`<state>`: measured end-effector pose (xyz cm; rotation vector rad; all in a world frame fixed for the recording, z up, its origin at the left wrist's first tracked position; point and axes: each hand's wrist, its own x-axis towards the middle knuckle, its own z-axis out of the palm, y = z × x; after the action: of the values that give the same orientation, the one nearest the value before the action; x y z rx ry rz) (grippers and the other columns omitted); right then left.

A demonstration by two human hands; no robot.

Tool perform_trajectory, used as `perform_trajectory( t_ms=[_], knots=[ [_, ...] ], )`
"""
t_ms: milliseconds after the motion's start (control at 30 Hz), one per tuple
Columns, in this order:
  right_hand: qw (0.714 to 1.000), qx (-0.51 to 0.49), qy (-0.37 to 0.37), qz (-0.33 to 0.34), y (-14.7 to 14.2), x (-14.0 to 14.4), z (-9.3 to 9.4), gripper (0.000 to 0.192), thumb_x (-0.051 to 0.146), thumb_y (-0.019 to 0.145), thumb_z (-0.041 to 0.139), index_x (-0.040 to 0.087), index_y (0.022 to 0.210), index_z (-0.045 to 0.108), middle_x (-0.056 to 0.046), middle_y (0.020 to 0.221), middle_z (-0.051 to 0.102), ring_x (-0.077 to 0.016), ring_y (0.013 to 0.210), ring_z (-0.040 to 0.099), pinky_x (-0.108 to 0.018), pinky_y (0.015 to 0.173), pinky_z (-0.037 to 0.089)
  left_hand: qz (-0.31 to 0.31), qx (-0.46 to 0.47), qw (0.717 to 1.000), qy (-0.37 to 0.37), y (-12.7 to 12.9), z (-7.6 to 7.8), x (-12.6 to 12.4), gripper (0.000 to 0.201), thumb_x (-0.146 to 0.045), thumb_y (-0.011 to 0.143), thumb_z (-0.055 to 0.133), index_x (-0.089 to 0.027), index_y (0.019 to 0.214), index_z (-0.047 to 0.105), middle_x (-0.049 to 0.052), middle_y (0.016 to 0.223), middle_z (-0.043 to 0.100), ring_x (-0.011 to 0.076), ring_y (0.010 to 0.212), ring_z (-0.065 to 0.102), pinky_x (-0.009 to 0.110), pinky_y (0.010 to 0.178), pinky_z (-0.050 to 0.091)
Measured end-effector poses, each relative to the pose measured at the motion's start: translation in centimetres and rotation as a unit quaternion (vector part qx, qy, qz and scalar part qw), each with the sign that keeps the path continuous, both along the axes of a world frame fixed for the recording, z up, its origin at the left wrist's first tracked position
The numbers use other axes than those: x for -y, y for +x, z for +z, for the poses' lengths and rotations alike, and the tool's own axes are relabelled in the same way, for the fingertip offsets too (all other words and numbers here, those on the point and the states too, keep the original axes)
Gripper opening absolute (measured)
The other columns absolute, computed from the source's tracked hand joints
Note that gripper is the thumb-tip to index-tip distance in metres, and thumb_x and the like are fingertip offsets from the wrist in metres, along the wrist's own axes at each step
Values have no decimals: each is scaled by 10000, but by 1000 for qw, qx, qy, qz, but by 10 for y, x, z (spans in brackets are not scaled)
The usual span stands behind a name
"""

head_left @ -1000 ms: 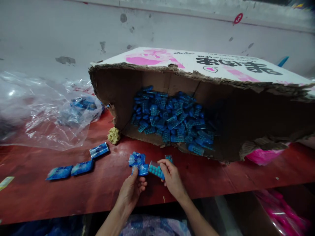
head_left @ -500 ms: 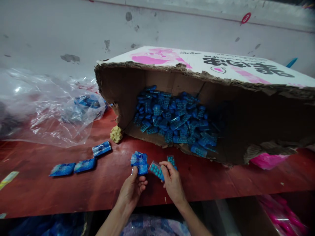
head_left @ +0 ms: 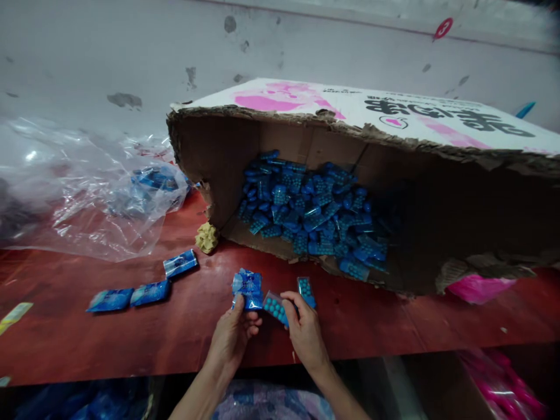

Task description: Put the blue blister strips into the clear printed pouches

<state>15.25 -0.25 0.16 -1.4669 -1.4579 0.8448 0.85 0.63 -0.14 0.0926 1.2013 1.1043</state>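
Note:
My left hand [head_left: 235, 331] pinches the lower edge of a blue foil sachet [head_left: 247, 286], thumb on top. In my right hand [head_left: 304, 326] is a small clear case of blue beads [head_left: 275, 307], tilted, gripped between thumb and fingers close to the sachet's right side. A second bead case [head_left: 305, 290] lies on the red table [head_left: 363, 318] just beyond my right hand. More blue sachets [head_left: 150, 293] rest on the table to the left, one of them [head_left: 180, 264] set farther back. My right fingertips partly cover the case they hold.
A torn cardboard box [head_left: 205, 151] lies on its side, its opening towards me, with a heap of blue bead cases [head_left: 306, 210] inside. At its left corner sits a crumpled yellowish lump [head_left: 206, 238]. A clear plastic bag [head_left: 100, 216] spreads over the back left. Pink plastic [head_left: 481, 289] pokes out at right.
The bead case in my right hand has shifted slightly left, nearer the sachet. My left hand keeps its pinch, and the view has moved a little.

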Motion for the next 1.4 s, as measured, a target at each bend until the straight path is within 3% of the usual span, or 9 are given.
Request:
perform_trajectory(
  t_ms=[367, 600, 867, 1067, 1167, 1267, 1400],
  knots=[
    [993, 47, 92, 57, -1, 3, 1, 224, 199, 894, 388, 213, 977, 596, -47, 866, 625, -156, 813, 594, -254, 752, 466, -1, -27, 1000, -13, -3, 2, -3, 225, -304, 733, 607, -114, 621, 565, 22, 422, 602, 168, 466, 629, 221, 406, 489],
    [996, 7, 69, 59, 2, -1, 4, 216, 203, 883, 407, 221, 924, 618, -39, 828, 626, -157, 781, 591, -258, 718, 467, -4, -59, 997, 43, -4, 2, -3, 270, -359, 641, 684, -115, 621, 572, 37, 452, 622, 149, 431, 598, 223, 416, 482],
    [998, -34, 43, 44, 2, -3, 5, 199, 206, 870, 417, 212, 899, 613, -27, 829, 639, -149, 793, 585, -245, 729, 449, -21, -27, 999, 34, -6, 2, -5, 240, -317, 704, 635, -115, 597, 562, 38, 430, 610, 147, 422, 597, 212, 403, 478],
    [998, -53, 11, 21, 0, -1, 2, 200, 252, 858, 433, 207, 889, 626, -29, 857, 648, -154, 829, 595, -239, 753, 459, -17, -9, 1000, -11, -7, 0, -4, 189, -224, 775, 558, -101, 632, 561, 49, 463, 615, 132, 411, 592, 193, 381, 473],
    [992, -105, -62, 8, -2, 1, -1, 212, 308, 842, 445, 203, 902, 618, -24, 827, 638, -142, 717, 601, -211, 596, 490, -8, 8, 1000, -22, -7, 1, -4, 182, -226, 778, 555, -107, 641, 557, 37, 457, 599, 117, 395, 574, 178, 363, 459],
    [973, -180, -147, -8, -4, 2, 0, 259, 382, 821, 451, 197, 940, 588, 13, 679, 584, -91, 469, 518, -154, 346, 387, 0, 21, 999, -31, -8, 3, -4, 210, -265, 791, 535, -123, 638, 545, 18, 431, 569, 110, 378, 558, 172, 347, 447],
    [958, -232, -167, -7, -5, 3, 5, 303, 435, 788, 481, 190, 943, 568, 34, 630, 533, -73, 418, 471, -134, 295, 345, 2, 16, 999, -30, -10, 6, -2, 210, -274, 789, 534, -127, 640, 542, 17, 431, 566, 113, 375, 556, 175, 346, 449]
  ],
)
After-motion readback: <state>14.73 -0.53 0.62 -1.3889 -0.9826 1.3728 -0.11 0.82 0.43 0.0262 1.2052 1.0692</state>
